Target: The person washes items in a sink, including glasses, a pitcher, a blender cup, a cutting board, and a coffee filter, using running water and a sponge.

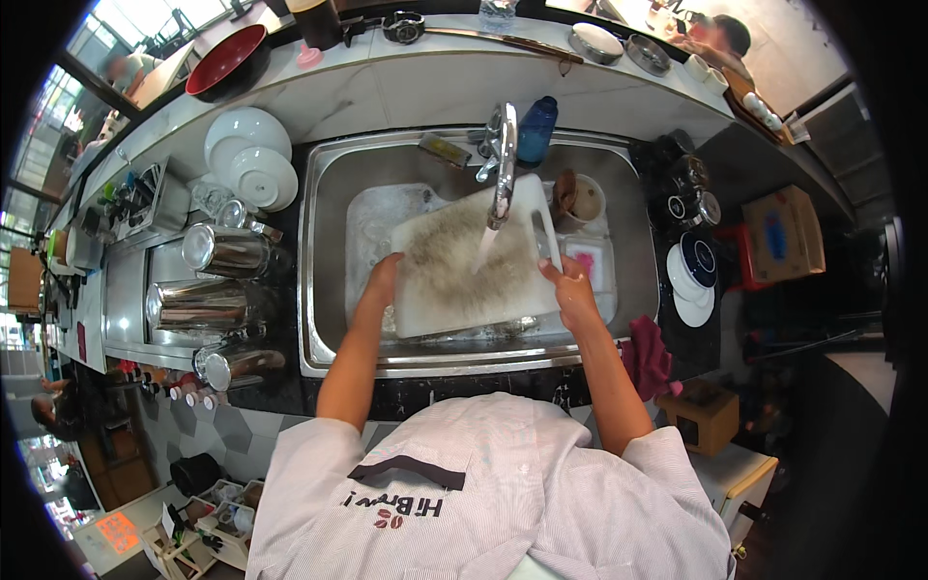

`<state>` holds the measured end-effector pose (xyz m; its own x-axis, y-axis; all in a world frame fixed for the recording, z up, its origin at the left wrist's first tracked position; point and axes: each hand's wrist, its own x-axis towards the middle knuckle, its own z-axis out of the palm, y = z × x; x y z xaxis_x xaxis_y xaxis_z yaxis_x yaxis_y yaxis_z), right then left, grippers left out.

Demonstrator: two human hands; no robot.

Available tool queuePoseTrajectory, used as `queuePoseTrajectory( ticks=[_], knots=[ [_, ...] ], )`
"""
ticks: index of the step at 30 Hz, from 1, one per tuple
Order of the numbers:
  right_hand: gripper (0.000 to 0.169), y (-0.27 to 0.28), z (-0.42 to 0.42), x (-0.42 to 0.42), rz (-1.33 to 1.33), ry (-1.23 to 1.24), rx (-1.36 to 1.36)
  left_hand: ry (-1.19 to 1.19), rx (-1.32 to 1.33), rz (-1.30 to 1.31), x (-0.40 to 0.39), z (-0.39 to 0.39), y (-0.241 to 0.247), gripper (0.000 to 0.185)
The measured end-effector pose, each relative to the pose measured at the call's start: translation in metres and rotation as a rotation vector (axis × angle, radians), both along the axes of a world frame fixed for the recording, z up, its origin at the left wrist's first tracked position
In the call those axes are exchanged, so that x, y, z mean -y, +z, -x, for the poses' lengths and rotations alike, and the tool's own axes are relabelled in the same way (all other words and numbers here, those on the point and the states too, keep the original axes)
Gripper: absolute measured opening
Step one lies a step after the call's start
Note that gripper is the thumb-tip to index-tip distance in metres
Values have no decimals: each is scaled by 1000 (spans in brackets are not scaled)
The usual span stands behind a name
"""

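A white plastic cutting board with dark stains is held tilted over a steel sink. My left hand grips its left edge. My right hand is closed around the board's right side, by the handle slot. Water runs from the chrome faucet onto the middle of the stained face. Behind the board, a sudsy white board or tray lies in the basin. Right of the handle, a round container with a brown item stands beside a clear plastic container holding something pink.
A blue bottle and a sponge are at the sink's back rim. White bowls and steel pitchers stand left. Glasses, saucers and a maroon cloth are right. Other people sit beyond the counter.
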<state>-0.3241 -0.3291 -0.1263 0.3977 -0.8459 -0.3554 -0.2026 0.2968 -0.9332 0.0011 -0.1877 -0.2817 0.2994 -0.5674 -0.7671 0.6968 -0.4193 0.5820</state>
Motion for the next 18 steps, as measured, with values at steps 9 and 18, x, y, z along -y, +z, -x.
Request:
queuePoseTrajectory(
  ticks=[9,18],
  knots=[
    [31,-66,56,-21,-447,183,-14,-166,554,-66,-45,-13,151,42],
    [31,-63,-8,-33,-360,241,37,-245,1013,56,-58,-55,213,37]
  ],
)
